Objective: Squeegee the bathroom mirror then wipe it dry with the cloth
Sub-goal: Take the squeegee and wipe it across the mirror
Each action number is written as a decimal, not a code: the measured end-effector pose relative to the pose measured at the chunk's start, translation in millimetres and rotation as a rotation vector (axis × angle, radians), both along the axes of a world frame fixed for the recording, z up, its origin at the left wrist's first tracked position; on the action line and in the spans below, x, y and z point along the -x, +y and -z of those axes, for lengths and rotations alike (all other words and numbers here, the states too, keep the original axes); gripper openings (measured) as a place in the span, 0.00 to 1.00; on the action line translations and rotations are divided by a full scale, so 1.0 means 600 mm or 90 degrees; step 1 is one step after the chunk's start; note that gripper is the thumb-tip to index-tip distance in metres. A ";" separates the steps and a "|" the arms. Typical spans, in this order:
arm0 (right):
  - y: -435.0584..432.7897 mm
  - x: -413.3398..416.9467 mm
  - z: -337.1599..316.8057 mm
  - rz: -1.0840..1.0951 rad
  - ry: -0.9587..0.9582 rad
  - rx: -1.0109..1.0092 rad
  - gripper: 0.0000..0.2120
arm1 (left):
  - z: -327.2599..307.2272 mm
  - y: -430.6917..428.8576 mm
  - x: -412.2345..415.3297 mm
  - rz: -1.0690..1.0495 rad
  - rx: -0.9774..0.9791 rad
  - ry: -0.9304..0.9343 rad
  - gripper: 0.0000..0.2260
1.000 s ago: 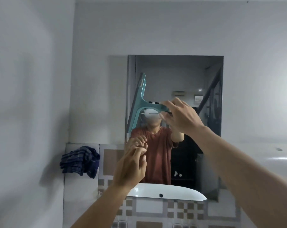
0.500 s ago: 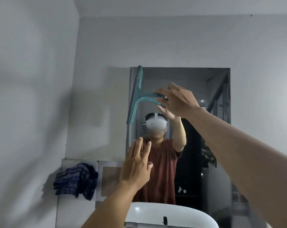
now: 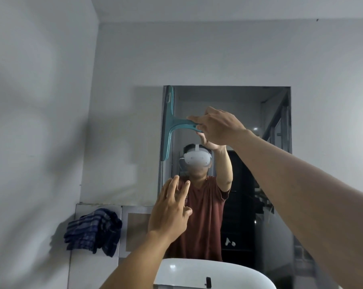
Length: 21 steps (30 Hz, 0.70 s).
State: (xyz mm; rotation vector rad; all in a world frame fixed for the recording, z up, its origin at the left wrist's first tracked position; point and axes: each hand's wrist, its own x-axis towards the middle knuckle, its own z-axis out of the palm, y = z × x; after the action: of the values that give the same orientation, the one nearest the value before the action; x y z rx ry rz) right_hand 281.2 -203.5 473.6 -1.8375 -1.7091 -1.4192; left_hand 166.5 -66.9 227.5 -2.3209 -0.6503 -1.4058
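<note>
A rectangular mirror (image 3: 259, 113) hangs on the grey wall ahead. My right hand (image 3: 218, 126) grips the handle of a teal squeegee (image 3: 168, 122). Its blade stands upright against the mirror's upper left edge, reaching up to the top corner. My left hand (image 3: 170, 213) is raised in front of the mirror's lower left part, fingers spread, holding nothing. A dark blue checked cloth (image 3: 94, 232) hangs bunched on the tiled ledge to the left, below the mirror's level.
A white basin (image 3: 197, 274) sits at the bottom, under the mirror. Tiled wall panels (image 3: 134, 230) run beside the cloth. The grey side wall (image 3: 36, 142) closes in on the left. The mirror reflects a person in a red shirt.
My right hand has carried the squeegee up and left, so the blade now stands vertical at the mirror's top left corner. My left hand has opened its fingers.
</note>
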 end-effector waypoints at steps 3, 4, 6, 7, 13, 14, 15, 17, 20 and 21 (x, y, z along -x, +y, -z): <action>-0.003 -0.004 -0.001 0.015 0.005 -0.002 0.20 | 0.001 0.003 0.001 0.000 -0.008 -0.003 0.38; -0.006 -0.006 -0.002 0.020 0.006 -0.004 0.20 | 0.001 0.004 0.001 0.000 -0.011 -0.004 0.39; -0.012 -0.011 -0.004 0.025 0.015 -0.009 0.20 | 0.002 0.004 0.001 0.004 -0.009 -0.004 0.39; -0.015 -0.016 -0.004 0.027 0.021 -0.012 0.20 | 0.002 0.004 0.001 0.006 -0.005 -0.002 0.39; -0.041 -0.050 0.000 0.057 0.043 -0.021 0.23 | -0.003 -0.003 0.004 0.003 0.011 0.007 0.39; -0.047 -0.054 0.002 0.059 0.055 -0.023 0.22 | -0.004 -0.004 0.005 0.005 0.012 0.007 0.39; -0.052 -0.060 0.003 0.059 0.068 -0.026 0.22 | -0.005 -0.005 0.006 0.007 0.011 0.006 0.39; -0.063 -0.066 0.007 0.055 0.088 -0.030 0.22 | -0.007 -0.006 0.008 0.006 0.003 0.002 0.40; -0.075 -0.072 0.011 0.053 0.099 -0.040 0.21 | -0.009 -0.008 0.008 -0.010 -0.011 0.004 0.42; -0.078 -0.075 0.011 0.059 0.096 -0.044 0.21 | -0.010 -0.009 0.007 -0.018 -0.013 0.007 0.43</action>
State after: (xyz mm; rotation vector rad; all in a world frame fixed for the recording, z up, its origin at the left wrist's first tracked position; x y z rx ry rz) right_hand 326.5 -250.1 467.0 -1.9545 -1.5038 -1.3177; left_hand 162.4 -72.3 233.2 -2.2924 -0.6598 -1.3799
